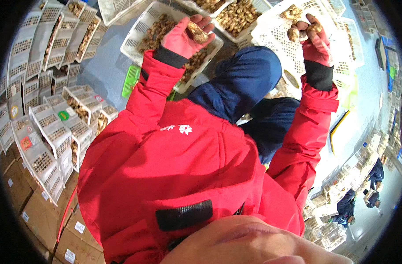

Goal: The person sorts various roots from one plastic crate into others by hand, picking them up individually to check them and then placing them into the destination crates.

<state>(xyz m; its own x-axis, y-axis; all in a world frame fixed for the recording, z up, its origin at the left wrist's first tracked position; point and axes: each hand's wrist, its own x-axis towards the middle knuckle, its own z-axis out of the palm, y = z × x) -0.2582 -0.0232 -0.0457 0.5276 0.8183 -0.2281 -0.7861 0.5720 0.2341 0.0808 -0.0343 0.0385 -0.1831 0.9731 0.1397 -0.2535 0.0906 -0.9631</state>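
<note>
My left hand (184, 38) is palm up, its fingers curled around a brown-and-white mushroom (197, 33). Below it sits a white plastic crate (131, 43) partly filled with brown mushrooms (158, 31), several hidden by my arm. On the other side, my right hand (315, 46) holds a stubby mushroom (293, 34) and another rounded one (314, 27) at its fingertips. Under that hand is a brightly lit white perforated crate surface (277, 39). A further mushroom clump (291, 12) rests on it, beyond my fingers. A crate of smaller mushrooms (237, 18) stands between my hands.
Stacked mushroom crates (52, 122) rise at left above cardboard boxes (39, 211). A green plastic basket (131, 81) is beside the left crate. My knees (247, 79) are between the crates. Co-workers (346, 208) are among more crates at far right.
</note>
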